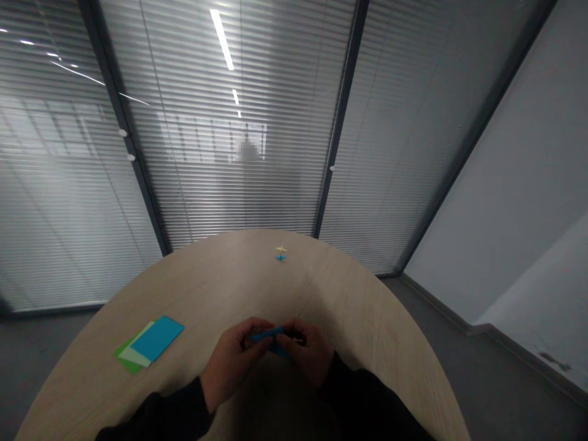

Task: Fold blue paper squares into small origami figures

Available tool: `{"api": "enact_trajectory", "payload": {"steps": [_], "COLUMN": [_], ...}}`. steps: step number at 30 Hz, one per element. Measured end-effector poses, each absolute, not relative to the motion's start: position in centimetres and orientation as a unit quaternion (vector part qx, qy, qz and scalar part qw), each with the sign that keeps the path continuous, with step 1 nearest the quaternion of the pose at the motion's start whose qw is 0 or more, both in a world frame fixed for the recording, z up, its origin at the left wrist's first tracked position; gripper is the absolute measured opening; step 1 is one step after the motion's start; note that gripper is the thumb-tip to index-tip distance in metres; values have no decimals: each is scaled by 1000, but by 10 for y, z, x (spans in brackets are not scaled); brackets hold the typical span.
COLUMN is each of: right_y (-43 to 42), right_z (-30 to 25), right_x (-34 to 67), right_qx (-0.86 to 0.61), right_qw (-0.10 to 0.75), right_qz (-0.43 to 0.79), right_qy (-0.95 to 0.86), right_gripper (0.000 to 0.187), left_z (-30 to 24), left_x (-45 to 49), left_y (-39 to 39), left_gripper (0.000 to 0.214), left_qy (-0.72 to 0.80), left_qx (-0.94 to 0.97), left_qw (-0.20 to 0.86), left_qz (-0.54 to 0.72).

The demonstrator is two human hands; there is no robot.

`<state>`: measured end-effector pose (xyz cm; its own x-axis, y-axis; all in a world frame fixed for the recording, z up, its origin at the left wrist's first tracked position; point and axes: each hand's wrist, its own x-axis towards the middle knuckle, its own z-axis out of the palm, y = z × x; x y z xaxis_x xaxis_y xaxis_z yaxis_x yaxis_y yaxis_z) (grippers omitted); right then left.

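Note:
Close to my body, over the table's near part, a piece of folded blue paper (pixel 267 334) is pinched between both hands. My left hand (pixel 233 360) grips its left end with thumb and fingers. At its right side, my right hand (pixel 311 355) holds it the same way, thumb in front. Part of the paper shows below the thumbs, and the fingers hide the rest, so its full shape cannot be made out.
The round wooden table (pixel 220 288) bears a fanned stack of blue and green paper sheets (pixel 158 339) on the left. Toward the far edge stand a small yellow folded paper figure (pixel 280 248) and a blue one (pixel 280 258). Blinds-covered glass (pixel 248 196) rises behind.

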<state>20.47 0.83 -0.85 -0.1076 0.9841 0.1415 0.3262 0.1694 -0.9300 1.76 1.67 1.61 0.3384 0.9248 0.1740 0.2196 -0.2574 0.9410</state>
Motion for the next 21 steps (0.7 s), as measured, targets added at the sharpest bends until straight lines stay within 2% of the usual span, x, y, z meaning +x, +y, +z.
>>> {"api": "enact_trajectory", "payload": {"steps": [5,12,21], "right_y": [8,9,8], "right_z": [-8,-5,-6], "right_x": [204,204,204], "right_qx": [-521,-538,-547], "right_qw": [424,440,427], "right_qz": [397,422,377], "right_qy": [-626,-582,-613], "right_gripper": [28,33,30], "left_z": [15,10,6], "left_x": [19,18,16], "left_y": [15,22,25], "left_gripper": [21,27,30], "left_qy": [424,429,418], "left_qx": [682,576,499], "left_qw": [456,533,565], "left_qz": [383,447,507]}}
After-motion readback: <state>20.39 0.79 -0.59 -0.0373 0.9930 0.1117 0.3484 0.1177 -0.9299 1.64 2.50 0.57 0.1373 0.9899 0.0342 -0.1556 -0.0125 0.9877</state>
